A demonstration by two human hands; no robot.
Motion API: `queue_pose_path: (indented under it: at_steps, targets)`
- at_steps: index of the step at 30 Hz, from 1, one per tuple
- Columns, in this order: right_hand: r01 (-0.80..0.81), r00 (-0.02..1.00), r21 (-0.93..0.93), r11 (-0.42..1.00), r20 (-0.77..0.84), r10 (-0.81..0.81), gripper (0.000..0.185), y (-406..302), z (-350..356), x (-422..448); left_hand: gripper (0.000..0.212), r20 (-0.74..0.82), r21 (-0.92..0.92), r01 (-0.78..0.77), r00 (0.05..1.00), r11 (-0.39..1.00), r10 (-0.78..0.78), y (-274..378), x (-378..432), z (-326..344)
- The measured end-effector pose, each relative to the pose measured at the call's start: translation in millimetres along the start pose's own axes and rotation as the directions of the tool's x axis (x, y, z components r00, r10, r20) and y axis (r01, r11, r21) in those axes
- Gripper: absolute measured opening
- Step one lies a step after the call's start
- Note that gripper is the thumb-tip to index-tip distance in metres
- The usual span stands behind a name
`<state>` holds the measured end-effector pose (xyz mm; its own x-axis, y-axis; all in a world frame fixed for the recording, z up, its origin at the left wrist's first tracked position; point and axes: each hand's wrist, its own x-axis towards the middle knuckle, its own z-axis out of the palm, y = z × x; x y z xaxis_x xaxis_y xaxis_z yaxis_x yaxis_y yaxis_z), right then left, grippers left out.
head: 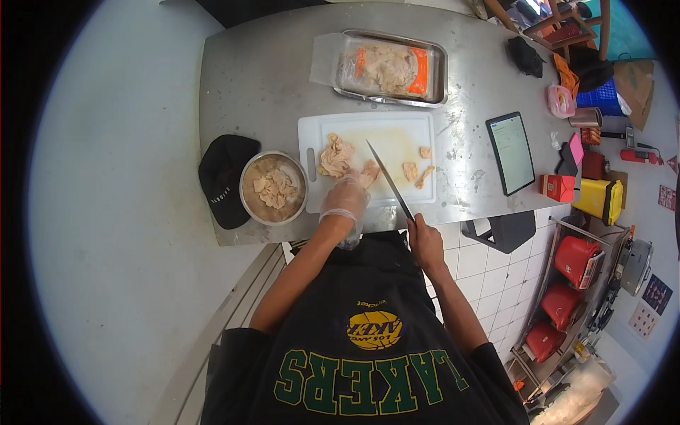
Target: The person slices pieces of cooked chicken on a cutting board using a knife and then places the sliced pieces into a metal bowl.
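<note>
My left hand (345, 199), in a clear plastic glove, holds a piece of raw meat (370, 172) on the white cutting board (382, 121). In my bare right hand (426, 241) is the handle of a long kitchen knife (389, 179), its blade slanting over the board beside that piece. A pile of raw meat or skin (336, 155) lies on the board's left part. Several small pieces (410, 171) lie near its right edge. To the left stands a round metal bowl (246, 186) with pale pieces (274, 188) in it.
A metal tray (390, 101) beyond the board holds a plastic bag of pale meat (388, 69). A black cap (226, 164) lies left of the bowl. A tablet (510, 153) and a red box (557, 188) are at the right of the metal table (265, 69). A black stool (507, 231) stands below.
</note>
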<state>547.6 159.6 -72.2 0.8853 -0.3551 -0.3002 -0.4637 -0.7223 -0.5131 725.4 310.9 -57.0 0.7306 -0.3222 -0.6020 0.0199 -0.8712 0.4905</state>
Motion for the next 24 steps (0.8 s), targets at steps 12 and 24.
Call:
queue_pose_path:
  at_steps: [12, 24]
  targets:
    - [-0.267, 0.942, 0.162, 0.95, -0.163, 0.292, 0.021, 42.9, -38.7, -48.0, 0.029, -0.148, -0.395, -0.487, 0.871, 0.779, 0.469, 93.3, 14.1, -22.6]
    - [-0.248, 0.957, -0.016, 0.969, -0.159, 0.243, 0.02, 30.9, -22.6, -36.6, 0.027, -0.068, -0.636, -0.28, 0.949, 0.72, 0.309, 83.9, 19.9, -59.8]
